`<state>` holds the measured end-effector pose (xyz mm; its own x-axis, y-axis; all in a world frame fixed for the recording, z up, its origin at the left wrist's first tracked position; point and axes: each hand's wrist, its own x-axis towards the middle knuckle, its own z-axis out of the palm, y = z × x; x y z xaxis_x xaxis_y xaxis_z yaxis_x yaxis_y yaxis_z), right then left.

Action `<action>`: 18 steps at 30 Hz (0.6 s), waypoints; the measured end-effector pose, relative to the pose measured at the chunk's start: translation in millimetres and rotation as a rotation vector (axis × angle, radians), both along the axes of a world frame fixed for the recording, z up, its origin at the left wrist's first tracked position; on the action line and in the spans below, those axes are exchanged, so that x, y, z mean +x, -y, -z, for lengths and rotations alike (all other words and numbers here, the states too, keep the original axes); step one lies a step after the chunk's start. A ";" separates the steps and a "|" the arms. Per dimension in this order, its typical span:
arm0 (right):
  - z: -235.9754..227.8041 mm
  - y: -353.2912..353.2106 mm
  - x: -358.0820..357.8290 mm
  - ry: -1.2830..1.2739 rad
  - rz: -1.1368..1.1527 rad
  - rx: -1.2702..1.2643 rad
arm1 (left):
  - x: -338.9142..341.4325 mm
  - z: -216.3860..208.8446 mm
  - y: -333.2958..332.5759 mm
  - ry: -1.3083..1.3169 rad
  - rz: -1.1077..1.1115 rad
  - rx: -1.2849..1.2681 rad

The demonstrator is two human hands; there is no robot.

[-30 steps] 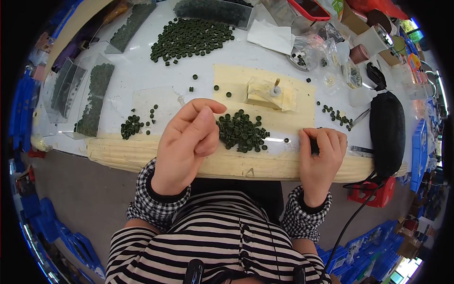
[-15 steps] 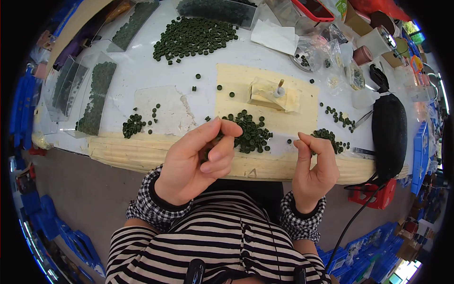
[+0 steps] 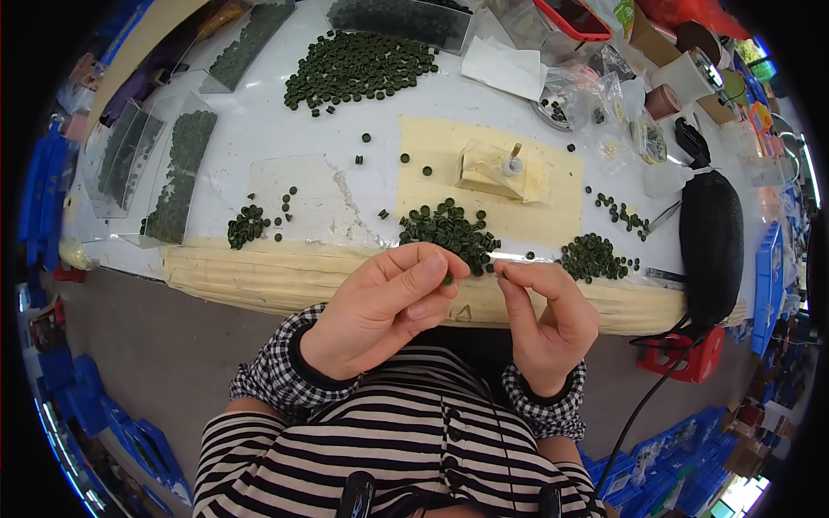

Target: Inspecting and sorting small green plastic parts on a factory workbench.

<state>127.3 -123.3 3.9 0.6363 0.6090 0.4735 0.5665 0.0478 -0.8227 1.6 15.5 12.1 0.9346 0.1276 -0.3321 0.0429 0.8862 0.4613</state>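
My left hand [image 3: 384, 298] is closed, with a small dark green round piece [image 3: 447, 279] showing at its fingertips. A little apart on the right, my right hand [image 3: 553, 315] pinches thumb against forefinger; whatever lies between them is too small to make out. Both hands hover over the table's front edge. Just beyond them lies a heap of dark green round pieces [image 3: 451, 233] with ridged rims. A smaller pile [image 3: 594, 257] sits right of it, and another small pile [image 3: 248, 226] lies to the left.
A yellow-taped block [image 3: 488, 177] with a short peg stands behind the middle heap. A large pile [image 3: 358, 71] of green pieces lies at the back, near clear trays [image 3: 183, 173]. On the right are a black padded object [image 3: 712, 242], tweezers [image 3: 663, 217] and plastic bags [image 3: 609, 112].
My left hand has moved right and slightly down, while my right hand has come left and down. They are closer together, and a green piece now shows at my left fingertips.
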 end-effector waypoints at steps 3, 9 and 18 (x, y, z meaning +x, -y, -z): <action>-3.0 -1.1 -4.1 -0.024 -0.062 0.022 | 1.3 2.9 -0.7 0.035 -0.010 -0.049; -10.7 -6.4 -9.2 0.196 -0.026 -0.006 | 6.6 1.8 4.4 -0.017 -0.033 0.148; -12.2 -5.9 -7.6 0.294 -0.076 0.052 | 9.9 -1.3 1.7 -0.017 -0.072 0.041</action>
<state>119.7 -117.4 16.1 0.4208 0.6196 0.6626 0.7731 0.1372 -0.6193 11.6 13.8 13.4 0.9167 0.2078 -0.3411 -0.0119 0.8678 0.4967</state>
